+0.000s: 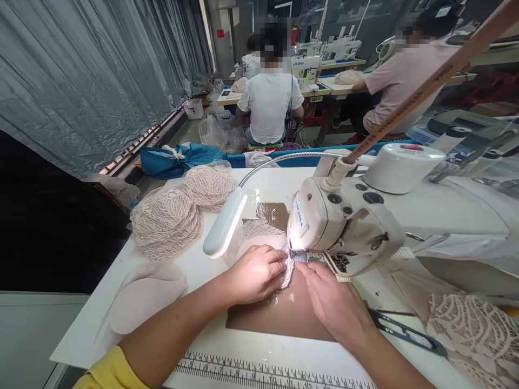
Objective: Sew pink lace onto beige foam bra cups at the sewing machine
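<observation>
My left hand (259,273) is closed over a pale pink cup-shaped fabric piece with lace (261,241), pressing its edge beside the needle area of a white sewing machine (314,216). A scalloped trim (288,274) shows beyond the fingers. My right hand (330,292) lies on the other side of the needle area, fingers together and fingertips at the edge of the work. What those fingertips pinch, if anything, is hidden. Under both hands is a brown sheet (279,316) on the white table. The needle itself cannot be made out.
Lace cup stacks (166,224) lie at the back left, with a smooth cup piece (141,302) nearer. A lamp (225,224) hangs over the work. Dark thread snips or a similar tool (409,332) and more lace (474,324) lie right. A ruler strip (267,373) runs along the front. People sit ahead.
</observation>
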Motion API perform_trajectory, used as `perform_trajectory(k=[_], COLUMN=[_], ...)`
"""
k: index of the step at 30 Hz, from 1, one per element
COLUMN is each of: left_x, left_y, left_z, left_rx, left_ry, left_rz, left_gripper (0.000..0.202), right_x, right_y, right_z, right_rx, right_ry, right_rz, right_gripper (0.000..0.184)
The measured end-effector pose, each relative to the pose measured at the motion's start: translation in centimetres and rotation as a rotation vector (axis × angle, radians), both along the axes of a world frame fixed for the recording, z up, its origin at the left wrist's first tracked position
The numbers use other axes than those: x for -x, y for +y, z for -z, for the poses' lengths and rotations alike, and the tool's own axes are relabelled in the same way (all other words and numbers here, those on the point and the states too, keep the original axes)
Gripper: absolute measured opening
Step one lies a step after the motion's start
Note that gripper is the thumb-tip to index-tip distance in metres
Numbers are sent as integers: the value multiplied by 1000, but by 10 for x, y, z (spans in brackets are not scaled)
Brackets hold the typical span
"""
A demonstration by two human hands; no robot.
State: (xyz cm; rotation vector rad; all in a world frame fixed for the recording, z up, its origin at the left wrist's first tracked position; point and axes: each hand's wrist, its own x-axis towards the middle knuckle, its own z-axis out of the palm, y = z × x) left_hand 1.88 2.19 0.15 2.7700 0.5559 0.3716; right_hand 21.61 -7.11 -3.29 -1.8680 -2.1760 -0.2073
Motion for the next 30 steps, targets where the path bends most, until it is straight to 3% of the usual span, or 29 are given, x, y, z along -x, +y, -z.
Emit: perform_trajectory(k=[6, 10, 15, 21, 30], left_x=[2, 2, 1, -6, -11], left_y=[-2, -1, 1, -8, -9], left_z=[0, 2, 4, 3, 2], left_rx=[14, -19, -53, -63, -48], left_ry=[-36, -1, 32, 61, 65], left_rz=[46, 72, 69, -11, -63], left_gripper=[25, 28, 31, 30, 31], right_x=[-2, 4, 9, 9, 10], right_y=[-1, 2, 2, 1, 6], right_z=[-1, -5, -12, -7, -7], right_rx=[-21, -53, -65, -119, -42], right_ry=[64, 111, 54, -30, -108], right_rz=[-26, -124, -176, -149, 0], right_gripper=[42, 40, 37, 40, 45])
